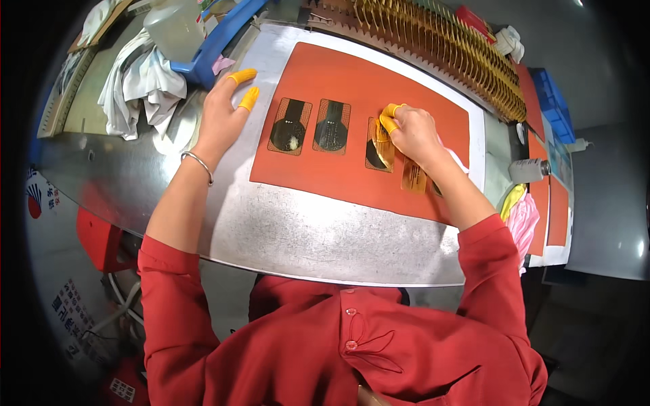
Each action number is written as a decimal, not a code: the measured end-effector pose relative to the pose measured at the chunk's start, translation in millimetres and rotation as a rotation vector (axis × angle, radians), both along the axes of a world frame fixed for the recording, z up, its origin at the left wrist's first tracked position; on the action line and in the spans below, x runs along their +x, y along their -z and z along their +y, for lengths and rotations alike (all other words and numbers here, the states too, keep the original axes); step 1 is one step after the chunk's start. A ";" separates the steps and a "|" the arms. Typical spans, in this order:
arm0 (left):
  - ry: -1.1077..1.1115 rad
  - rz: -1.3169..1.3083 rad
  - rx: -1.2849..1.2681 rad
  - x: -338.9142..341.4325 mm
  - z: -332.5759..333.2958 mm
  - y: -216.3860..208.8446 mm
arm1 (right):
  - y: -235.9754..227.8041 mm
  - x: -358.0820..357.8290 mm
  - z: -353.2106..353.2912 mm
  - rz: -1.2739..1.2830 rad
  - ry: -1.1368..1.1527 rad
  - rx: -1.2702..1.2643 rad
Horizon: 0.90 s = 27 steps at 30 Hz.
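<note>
Across the grey metal bench (325, 237) lies a rectangular orange mat (352, 88), its lower right corner hidden from me by the right forearm (467, 193). The left hand (223, 111), thumb and forefinger spread, is beside the mat; the right hand (413, 132) bunches yellow-capped fingertips (389, 116) over a black-and-gold rectangular plate (379, 159) on the mat, whether pinching I cannot tell. Nearby, a partly covered gold plate (413, 179) bears lettering too small to read.

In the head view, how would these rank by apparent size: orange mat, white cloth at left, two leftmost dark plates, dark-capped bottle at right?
1. Orange mat
2. White cloth
3. Leftmost dark plate and second dark plate: too alike to rank
4. Dark-capped bottle
</note>
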State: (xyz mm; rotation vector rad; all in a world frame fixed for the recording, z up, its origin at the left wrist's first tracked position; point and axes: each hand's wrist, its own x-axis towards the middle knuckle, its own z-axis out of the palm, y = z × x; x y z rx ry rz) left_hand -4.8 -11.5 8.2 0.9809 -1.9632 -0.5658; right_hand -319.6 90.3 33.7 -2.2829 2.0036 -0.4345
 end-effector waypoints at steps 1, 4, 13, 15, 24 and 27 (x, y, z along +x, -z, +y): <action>0.009 0.013 -0.009 0.1 -0.6 0.5 | -0.3 3.8 -2.0 -0.009 0.030 -0.038; 0.001 0.003 -0.028 0.4 0.1 0.5 | 3.4 3.5 7.6 -0.102 -0.056 -0.014; -0.026 -0.003 -0.031 2.7 1.2 -1.6 | -6.8 -1.1 3.7 0.037 -0.159 0.042; -0.020 -0.005 0.002 -1.4 0.0 -4.9 | -5.7 -5.0 -3.6 0.028 -0.158 0.000; -0.017 -0.004 -0.013 -0.1 -0.4 -4.7 | -8.2 -2.6 2.8 0.009 -0.141 0.072; 0.014 0.007 -0.015 -3.2 1.6 -1.7 | -4.3 -9.7 -5.9 0.059 -0.121 0.060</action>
